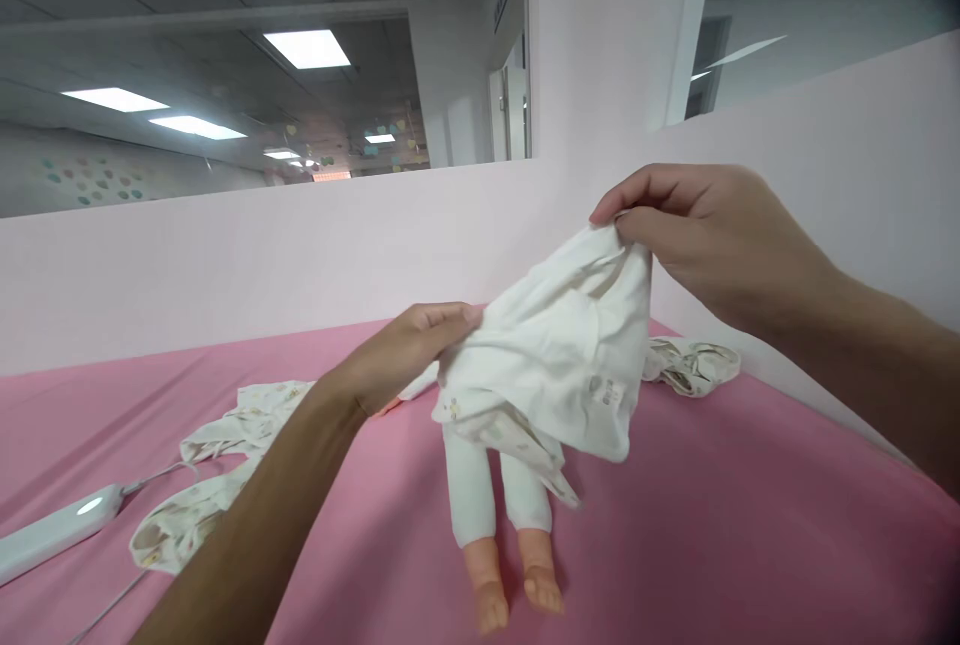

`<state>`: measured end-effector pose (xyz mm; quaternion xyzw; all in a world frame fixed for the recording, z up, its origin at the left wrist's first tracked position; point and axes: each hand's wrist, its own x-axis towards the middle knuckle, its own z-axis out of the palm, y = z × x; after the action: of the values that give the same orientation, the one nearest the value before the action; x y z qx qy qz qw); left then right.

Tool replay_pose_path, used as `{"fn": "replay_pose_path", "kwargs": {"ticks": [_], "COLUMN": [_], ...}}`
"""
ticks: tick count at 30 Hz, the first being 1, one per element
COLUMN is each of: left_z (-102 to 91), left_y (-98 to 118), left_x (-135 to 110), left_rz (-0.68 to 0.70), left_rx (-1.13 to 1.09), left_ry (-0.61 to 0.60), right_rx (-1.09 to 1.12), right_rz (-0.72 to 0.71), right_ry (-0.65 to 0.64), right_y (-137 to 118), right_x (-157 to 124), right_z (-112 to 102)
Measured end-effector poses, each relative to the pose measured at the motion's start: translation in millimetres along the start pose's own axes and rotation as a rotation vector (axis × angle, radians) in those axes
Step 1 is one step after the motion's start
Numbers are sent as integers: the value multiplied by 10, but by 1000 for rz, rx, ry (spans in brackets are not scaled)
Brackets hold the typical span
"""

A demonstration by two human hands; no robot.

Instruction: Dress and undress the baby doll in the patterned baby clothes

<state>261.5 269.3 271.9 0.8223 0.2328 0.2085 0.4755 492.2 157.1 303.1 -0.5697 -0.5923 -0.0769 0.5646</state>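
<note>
A small white baby garment (547,355) hangs between my two hands, with a printed label on its lower right part. My left hand (420,345) pinches its left edge, and my right hand (697,235) grips its upper right corner, held higher. Below the cloth lies a baby doll (472,495) on its back, its legs in white leggings and its bare feet toward me. The garment hides the doll's upper body, apart from a bit of arm beside my left wrist.
Patterned baby clothes (251,415) lie on the pink sheet (675,525) at left, partly behind my left arm. Beside them is a white device with a cord (67,530). Another patterned cloth piece (694,365) rests by the right wall. Low white walls (300,265) with windows border the surface.
</note>
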Motion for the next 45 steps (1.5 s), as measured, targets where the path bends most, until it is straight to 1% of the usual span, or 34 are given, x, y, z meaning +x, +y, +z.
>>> {"fn": "replay_pose_path", "kwargs": {"ticks": [2,5,6,8,10,13,15,19,21,23,24,26,29,32,33,37,38,40,42,43,45], "left_z": [-116,-209,-219,-221,-219,-233,-253,-288,-310,-341,-360,-405,-467,-480,-467,-360,-330,-280,-238,-217,-172], "left_y": [73,155,167,170,159,132,104,1,-60,-108,-124,-136,-123,-102,-94,-50,-34,-2,26,36,48], "left_x": [-45,-96,-104,-106,-99,-88,-87,-89,-90,-94,-102,-132,-214,-314,-344,-431,-447,-473,-491,-496,-502], "left_rz": [-32,-44,-21,35,59,41,16,-5,3,11,13,6,-28,-53,-55,-63,-76,-114,-139,-143,-134], "left_rx": [107,269,322,389,388,379,456,658,752,833,846,802,642,496,472,453,446,435,430,427,416], "left_ry": [35,20,46,155,253,311,360,497,552,581,587,577,521,453,445,421,407,390,383,370,315], "right_rx": [-37,-98,-119,-148,-171,-203,-222,-250,-248,-243,-245,-266,-308,-296,-276,-214,-216,-219,-163,-111,-3], "right_rz": [-38,-103,-113,-101,-59,-1,5,-56,-45,-10,2,14,55,110,130,179,180,185,196,195,167], "right_ry": [50,71,67,48,25,25,42,70,59,27,10,-34,-149,-269,-319,-603,-645,-664,-679,-706,-808], "right_y": [38,76,86,105,127,164,190,271,334,410,450,528,626,687,698,680,661,614,568,550,526], "right_x": [-12,-43,-55,-76,-96,-121,-133,-156,-173,-196,-209,-236,-283,-349,-375,-481,-501,-532,-557,-572,-614], "right_z": [-23,-24,-17,2,21,40,48,73,93,114,123,139,160,202,222,307,325,355,390,415,487]}}
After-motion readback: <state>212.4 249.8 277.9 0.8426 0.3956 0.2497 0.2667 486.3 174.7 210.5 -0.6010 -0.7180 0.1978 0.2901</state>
